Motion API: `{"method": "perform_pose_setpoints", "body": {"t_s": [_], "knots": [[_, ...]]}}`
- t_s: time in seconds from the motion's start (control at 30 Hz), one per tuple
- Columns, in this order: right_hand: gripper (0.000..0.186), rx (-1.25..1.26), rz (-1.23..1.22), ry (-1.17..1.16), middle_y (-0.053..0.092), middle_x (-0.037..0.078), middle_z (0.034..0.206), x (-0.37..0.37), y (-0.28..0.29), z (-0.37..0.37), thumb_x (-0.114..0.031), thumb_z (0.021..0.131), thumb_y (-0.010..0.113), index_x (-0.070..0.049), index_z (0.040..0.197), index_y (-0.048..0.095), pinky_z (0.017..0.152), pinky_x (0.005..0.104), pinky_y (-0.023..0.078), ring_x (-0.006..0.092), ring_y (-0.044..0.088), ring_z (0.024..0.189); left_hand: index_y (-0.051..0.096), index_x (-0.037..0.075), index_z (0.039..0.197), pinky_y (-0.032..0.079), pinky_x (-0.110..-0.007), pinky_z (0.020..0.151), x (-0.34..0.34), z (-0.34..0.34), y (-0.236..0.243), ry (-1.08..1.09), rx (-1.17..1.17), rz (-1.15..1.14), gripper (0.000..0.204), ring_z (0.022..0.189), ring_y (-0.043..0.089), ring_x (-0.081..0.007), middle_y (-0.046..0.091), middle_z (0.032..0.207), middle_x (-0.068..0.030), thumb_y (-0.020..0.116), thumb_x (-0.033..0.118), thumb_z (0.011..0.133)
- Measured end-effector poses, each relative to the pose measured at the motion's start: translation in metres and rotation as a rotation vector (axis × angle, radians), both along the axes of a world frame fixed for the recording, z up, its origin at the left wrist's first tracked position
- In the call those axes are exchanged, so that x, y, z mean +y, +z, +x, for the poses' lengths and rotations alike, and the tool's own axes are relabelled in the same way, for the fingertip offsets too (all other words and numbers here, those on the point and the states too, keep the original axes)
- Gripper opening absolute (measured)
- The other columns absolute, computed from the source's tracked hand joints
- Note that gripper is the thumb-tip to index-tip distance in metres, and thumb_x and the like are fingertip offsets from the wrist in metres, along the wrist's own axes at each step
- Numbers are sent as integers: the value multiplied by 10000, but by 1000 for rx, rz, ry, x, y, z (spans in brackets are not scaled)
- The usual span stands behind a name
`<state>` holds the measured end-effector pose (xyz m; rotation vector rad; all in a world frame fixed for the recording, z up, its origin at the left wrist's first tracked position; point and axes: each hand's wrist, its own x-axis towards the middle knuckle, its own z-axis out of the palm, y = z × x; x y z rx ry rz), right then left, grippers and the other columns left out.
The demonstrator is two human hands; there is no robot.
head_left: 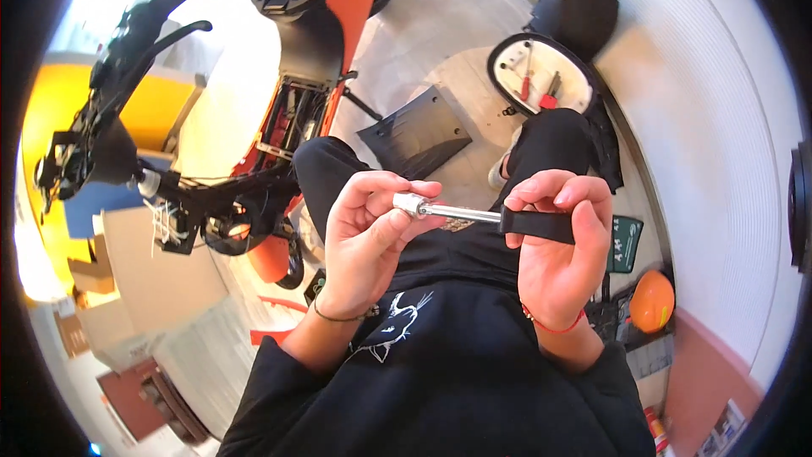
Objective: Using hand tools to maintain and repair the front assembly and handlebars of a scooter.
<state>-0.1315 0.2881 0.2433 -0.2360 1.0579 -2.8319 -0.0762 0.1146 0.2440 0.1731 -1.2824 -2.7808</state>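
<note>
Above my lap I hold a socket driver [463,214] with a bright metal shaft, lying almost level. My right hand [560,267] is closed on its black handle [541,225], thumb and fingers on either side. At the other end, the fingers and thumb of my left hand [362,237] pinch the silver socket [408,203], which sits at the shaft's tip. Whether the socket is fully seated I cannot tell.
A partly stripped orange and black scooter [359,2] stands at the left, wiring exposed below its handlebar [127,76]. Ahead lies a dark panel [420,130] on the floor. At the right are an open lid-like tray [518,57] holding red-handled tools and an orange dome [652,301].
</note>
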Motion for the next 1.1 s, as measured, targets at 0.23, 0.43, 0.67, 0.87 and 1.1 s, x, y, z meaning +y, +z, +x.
{"method": "perform_pose_setpoints", "body": {"t_s": [0.23,0.43,0.67,0.87,1.1], "knots": [[117,210,362,305,563,188,945,-20,6,-27,-53,878,485,46,930,524,659,257,479,176,586,807,481,-7,1078,482,-382,907,-27,18,-7,253,72,-179,240,1026,592,-242,586,1106,-216,571,2,856],[210,-115,334,861,608,119,737,-43,5,-28,-82,885,530,61,1036,555,535,229,458,131,570,600,509,-17,1052,468,-389,909,-53,48,3,450,176,-376,277,1020,590,-269,596,1069,-181,614,-46,798],[265,-75,216,1343,611,77,917,-76,-39,-5,-49,857,588,16,1110,550,659,197,424,83,531,754,524,-36,1100,468,-356,837,-54,65,30,460,149,-387,365,938,587,-256,612,933,-153,681,41,780],[227,157,288,1252,567,38,933,-114,-42,15,3,789,648,-9,1006,585,761,241,401,113,519,875,548,-83,1081,465,-362,862,-70,77,41,231,162,-518,318,947,604,-276,607,982,-200,642,-30,782],[281,270,279,1196,578,54,938,-136,-48,19,4,740,696,-29,999,593,781,282,404,159,533,885,560,-78,1067,446,-371,888,-94,79,35,233,324,-579,304,996,601,-282,609,1046,-228,629,-59,772]]}}
